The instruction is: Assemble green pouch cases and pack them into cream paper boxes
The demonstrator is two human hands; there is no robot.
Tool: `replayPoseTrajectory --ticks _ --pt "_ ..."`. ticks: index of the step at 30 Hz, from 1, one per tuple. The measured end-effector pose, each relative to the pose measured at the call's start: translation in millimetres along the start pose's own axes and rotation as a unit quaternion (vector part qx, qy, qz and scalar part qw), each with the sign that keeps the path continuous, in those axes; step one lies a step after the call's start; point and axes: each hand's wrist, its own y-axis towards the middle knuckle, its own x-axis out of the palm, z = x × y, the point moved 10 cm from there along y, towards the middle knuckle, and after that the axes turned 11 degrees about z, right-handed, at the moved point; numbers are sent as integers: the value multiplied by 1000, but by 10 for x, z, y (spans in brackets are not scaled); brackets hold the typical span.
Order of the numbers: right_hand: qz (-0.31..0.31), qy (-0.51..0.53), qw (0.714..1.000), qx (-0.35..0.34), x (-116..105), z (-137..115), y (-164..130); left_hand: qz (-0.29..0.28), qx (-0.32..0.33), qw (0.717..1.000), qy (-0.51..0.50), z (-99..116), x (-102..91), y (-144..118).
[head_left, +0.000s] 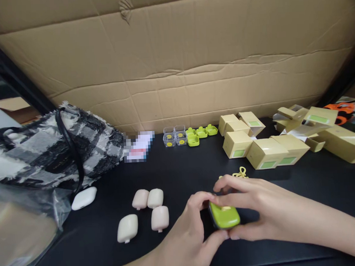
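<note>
Well beyond the green case (225, 218), a big sheet of brown cardboard (174, 58) stands up across the back like a wall, creased along its width. Beneath the green case spreads a black table (173, 168). Far to the left of the green case sits a shaggy black, grey and white bag (43, 150) with dark straps, and at the left edge, level with the case, lies a clear plastic bag (20, 234) with something tan inside. Close around the green case are the two hands: the left hand (194, 238) pinches its left side between thumb and fingers, while the right hand (258, 198) pinches it from the right, thumb on the near edge and fingers at the far edge. Beyond and to the right of the case stand small yellow boxes (265, 154) with green labels, then opened boxes (318, 119), and behind those orange handles (342, 110). To the left of the case lie four pale cases (160, 219), pinkish and cream, and farther left a smooth white case (84, 198). Beyond the green case are clear containers (169, 140) with yellow faces, green plastic pieces (193, 140) beside them, and, just past the right hand's fingers, a looped yellow cord (241, 172).
</note>
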Motion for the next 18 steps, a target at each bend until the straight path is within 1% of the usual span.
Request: replayPoseTrajectory --ticks 3,5,6,8,10,11,12,13,14,15,16,18 --pt "3 -7 1000 -27 -73 -62 7 -23 43 996 73 98 -3 59" --pt "34 -4 998 -47 -233 -78 19 -43 62 987 141 121 0 95" --pt "68 -4 996 -50 -365 -59 26 -56 66 981 172 114 3 109" --pt "176 -11 983 -52 -728 12 13 -74 67 970 221 92 -7 135" --pt "293 -37 954 -53 -1132 112 -51 -82 68 959 262 83 -36 171" --pt "343 -56 936 -49 -1318 176 -88 -83 61 954 282 76 -58 200" --pt "378 -80 922 -35 -1480 262 -111 -84 47 949 299 61 -85 236" --pt "395 -108 912 -3 -1611 389 -108 -88 25 945 314 39 -111 278" --pt "396 -139 906 45 -1714 553 -85 -95 2 942 322 14 -131 323" --pt "380 -173 902 108 -1787 755 -53 -103 -19 939 327 -7 -148 372" --pt "344 -207 898 181 -1820 987 -20 -108 -34 937 331 -23 -165 427" --pt "293 -236 891 254 -1852 1333 47 -103 -49 933 341 -46 -213 554"
